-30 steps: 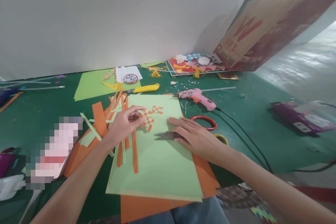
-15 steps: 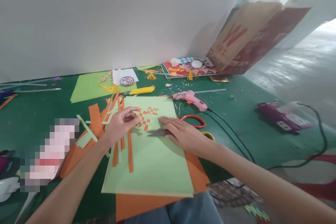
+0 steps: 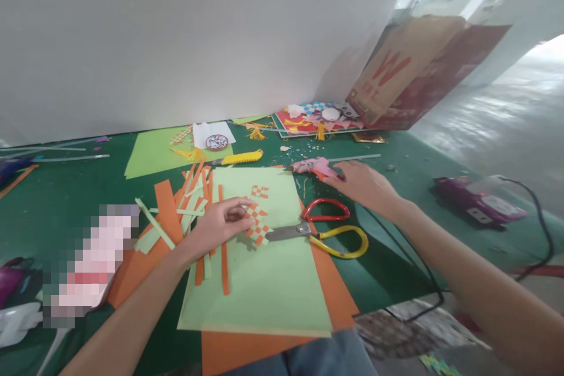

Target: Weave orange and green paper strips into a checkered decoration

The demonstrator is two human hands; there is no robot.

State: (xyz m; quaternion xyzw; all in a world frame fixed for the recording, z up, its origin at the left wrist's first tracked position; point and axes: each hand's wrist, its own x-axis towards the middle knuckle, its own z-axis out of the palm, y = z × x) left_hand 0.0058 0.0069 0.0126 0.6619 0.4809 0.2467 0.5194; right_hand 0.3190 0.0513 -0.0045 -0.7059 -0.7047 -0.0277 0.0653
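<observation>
**Weaving looks done, parts lie separate**

At the near edge of the green tabletop, a pale green paper sheet covers most of some orange paper, with loose cut orange and green paper strips along its left. Over the sheet, the left hand pinches a checkered orange-and-green paper piece, seemingly fully woven. Steel scissors with red and yellow handles lie just beside it, unheld. Beyond, a smaller checkered paper piece sits unattached. Farther right, the right hand meets a pink plastic glue gun; I can't tell whether its fingers have closed.
</observation>
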